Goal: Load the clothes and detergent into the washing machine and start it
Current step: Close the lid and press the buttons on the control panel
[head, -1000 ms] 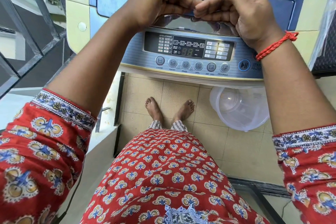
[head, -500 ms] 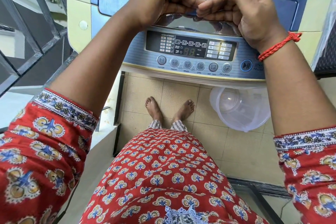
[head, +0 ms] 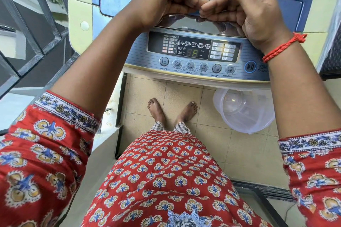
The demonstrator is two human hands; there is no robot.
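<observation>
Above the lit washing machine [head: 193,49], left hand [head: 162,0] and right hand [head: 245,7] both curled round its lid edge

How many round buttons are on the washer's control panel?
7. Six grey ones in a row: WATER, WASH, RINSE, SPIN, AIR DRY, PROGRAM; a blue start/pause button further right. The right hand's wrist may hide another.
</observation>
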